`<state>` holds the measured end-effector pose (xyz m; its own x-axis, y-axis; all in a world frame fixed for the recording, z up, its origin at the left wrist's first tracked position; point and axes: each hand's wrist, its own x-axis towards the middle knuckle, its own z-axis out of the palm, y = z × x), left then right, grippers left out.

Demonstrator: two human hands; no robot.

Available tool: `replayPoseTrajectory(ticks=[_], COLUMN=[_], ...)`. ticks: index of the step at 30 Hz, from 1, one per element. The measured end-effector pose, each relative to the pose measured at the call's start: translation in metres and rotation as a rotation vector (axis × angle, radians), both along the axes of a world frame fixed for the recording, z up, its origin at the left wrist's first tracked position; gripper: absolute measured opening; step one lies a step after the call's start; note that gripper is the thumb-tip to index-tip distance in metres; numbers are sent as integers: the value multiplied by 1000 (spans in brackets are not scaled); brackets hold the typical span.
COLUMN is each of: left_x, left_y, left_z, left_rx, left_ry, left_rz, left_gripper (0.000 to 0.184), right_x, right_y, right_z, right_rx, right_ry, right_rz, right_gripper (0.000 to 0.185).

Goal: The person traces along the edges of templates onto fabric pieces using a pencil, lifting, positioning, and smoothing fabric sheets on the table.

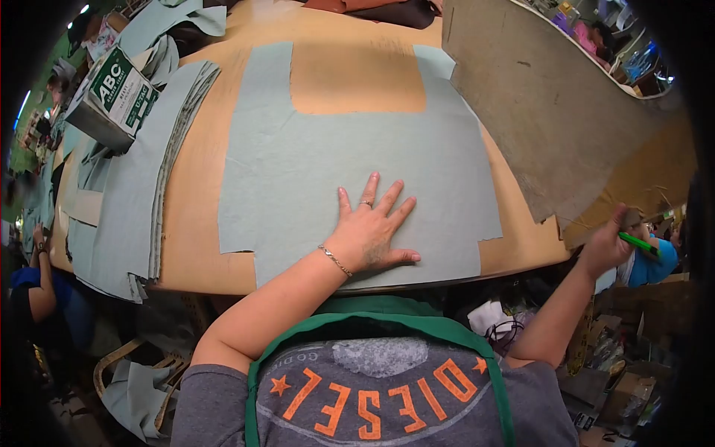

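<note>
Clock directions are taken from the left hand (366,232). It is laid palm down on a blue-grey sheet (350,149), with fingers and thumb spread wide and nothing gripped. A ring is worn on one finger and a bracelet (334,261) on the wrist. The sheet is spread flat on a wooden table (201,223), directly in front of the person; a square-cornered gap is cut into its edge at 12 o'clock, and bare wood is seen through it.

At 3 o'clock, beyond the table edge, a green pen (637,243) is held in the right hand (605,247), its fingers closed around it. The lower edge of a large grey board (566,112) is met by the raised thumb; how firmly it is gripped cannot be told. The board is slanted across the table's 2 o'clock side, and the sheet's border is partly covered by it.

Between 9 and 10 o'clock, more blue-grey sheets are stacked (141,186), and a metal can (112,100) marked ABC is stood at 10 o'clock. Brown material (387,11) is placed at 12 o'clock. At 8 o'clock, a chair (112,365) is draped with cloth (138,395).
</note>
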<state>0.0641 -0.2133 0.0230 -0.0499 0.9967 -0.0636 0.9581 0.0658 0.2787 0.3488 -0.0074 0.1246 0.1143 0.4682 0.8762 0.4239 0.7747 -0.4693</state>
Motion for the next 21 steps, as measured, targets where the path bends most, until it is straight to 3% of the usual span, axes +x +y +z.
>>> replayPoseTrajectory(ticks=[4, 7, 9, 12, 14, 15, 16, 18, 21], left_x=[-4, -9, -14, -28, -55, -72, -98, -132, -163], left_y=[11, 11, 7, -3, -14, -23, -29, -42, -31], left_z=[1, 1, -3, -7, -7, -1, -11, 8, 26], left_rx=[-9, 13, 73, 358, 711, 801, 851, 881, 582], left_ry=[23, 23, 29, -167, -510, -485, -619, -1178, -1230], left_rz=[7, 2, -10, 11, 155, 289, 444, 672, 752], left_gripper=[85, 82, 78, 60, 46, 39, 38, 43, 54], right_x=[-37, -24, -16, 1, 4, 4, 16, 30, 16], right_y=[2, 7, 7, 14, 6, 0, 5, 14, 17], right_z=[-13, -4, 11, 23, 26, 26, 23, 15, 8], right_rx=[104, -8, -132, -302, -424, -486, -555, -796, -945], right_ry=[93, 37, 166, 426, 520, 567, 560, 630, 629], right_rz=[72, -48, -55, 178, 485, 636, 713, 908, 998], right_gripper=[18, 21, 24, 28, 29, 29, 28, 28, 28])
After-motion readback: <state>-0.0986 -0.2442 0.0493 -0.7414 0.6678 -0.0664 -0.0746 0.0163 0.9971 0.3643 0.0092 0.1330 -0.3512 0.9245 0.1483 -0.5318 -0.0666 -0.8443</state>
